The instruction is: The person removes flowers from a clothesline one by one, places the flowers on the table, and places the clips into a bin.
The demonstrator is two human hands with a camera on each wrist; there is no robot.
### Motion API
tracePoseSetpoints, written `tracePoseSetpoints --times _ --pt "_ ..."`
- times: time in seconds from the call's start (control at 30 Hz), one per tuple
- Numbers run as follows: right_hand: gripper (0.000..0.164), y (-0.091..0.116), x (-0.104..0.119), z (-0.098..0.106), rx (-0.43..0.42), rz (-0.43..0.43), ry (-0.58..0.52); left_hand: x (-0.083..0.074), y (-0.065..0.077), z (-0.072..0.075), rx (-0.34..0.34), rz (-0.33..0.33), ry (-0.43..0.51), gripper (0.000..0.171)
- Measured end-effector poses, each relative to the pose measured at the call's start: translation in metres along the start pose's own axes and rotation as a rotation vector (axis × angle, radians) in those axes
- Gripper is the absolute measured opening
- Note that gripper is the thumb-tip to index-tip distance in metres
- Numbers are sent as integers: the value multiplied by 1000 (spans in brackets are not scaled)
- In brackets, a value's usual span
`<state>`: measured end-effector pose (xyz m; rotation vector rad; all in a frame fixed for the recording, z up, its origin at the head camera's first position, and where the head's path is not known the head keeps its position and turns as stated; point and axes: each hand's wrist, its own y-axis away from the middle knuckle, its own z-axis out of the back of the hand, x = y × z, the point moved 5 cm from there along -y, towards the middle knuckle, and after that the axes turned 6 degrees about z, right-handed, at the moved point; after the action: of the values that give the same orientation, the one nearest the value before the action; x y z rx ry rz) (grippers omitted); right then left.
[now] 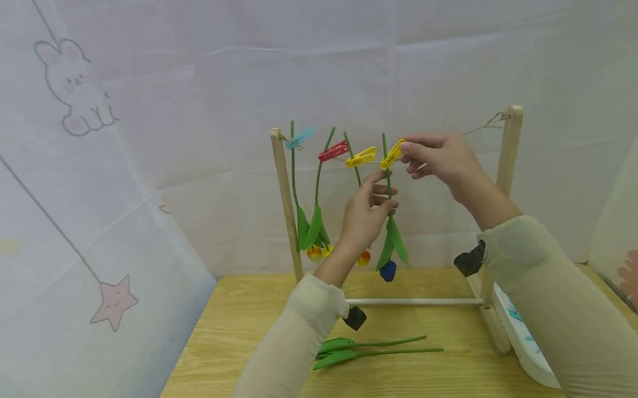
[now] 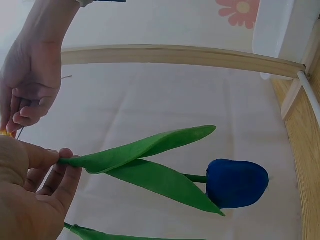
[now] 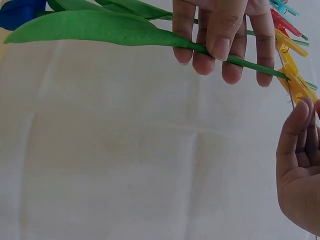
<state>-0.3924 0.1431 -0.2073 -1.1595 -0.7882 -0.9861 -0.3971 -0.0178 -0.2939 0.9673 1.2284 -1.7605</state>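
A blue artificial tulip [image 2: 237, 183] hangs head down, its green stem crossing a string. My left hand [image 1: 365, 215] pinches that stem between thumb and fingers, above the leaves. With thumb and fingertips my right hand [image 1: 443, 160] grips a yellow clothespin [image 1: 392, 155], whose jaws sit at the string and the stem in the right wrist view. To the left, another yellow clothespin [image 1: 362, 156], a red clothespin [image 1: 333, 151] and a light blue clothespin [image 1: 299, 139] hold more stems on the string. Those flowers hang head down, with orange-yellow blooms [image 1: 364, 259] showing.
The string runs between two posts of a wooden frame [image 1: 286, 202] with a pale crossbar [image 1: 415, 302]. Green stems with leaves [image 1: 379, 348] lie on the wooden table [image 1: 198, 377]. At the right, a white tray [image 1: 527, 358] holds light blue pieces, partly hidden by the right sleeve.
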Motion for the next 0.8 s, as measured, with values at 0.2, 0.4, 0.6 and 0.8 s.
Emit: tracePoseSetpoints --times 0.2,0.4,0.6,0.8 --pt "40 2 0 7 -149 38 -203 -1 0 2 3 -6 -5 52" --pt "21 5 2 13 -264 123 -389 -4 4 2 10 -16 -1 52" --pt "20 10 4 14 -265 166 -441 -8 9 1 31 -67 -13 51" --pt "26 18 -3 15 -158 189 -442 -7 15 6 48 -70 -22 49"
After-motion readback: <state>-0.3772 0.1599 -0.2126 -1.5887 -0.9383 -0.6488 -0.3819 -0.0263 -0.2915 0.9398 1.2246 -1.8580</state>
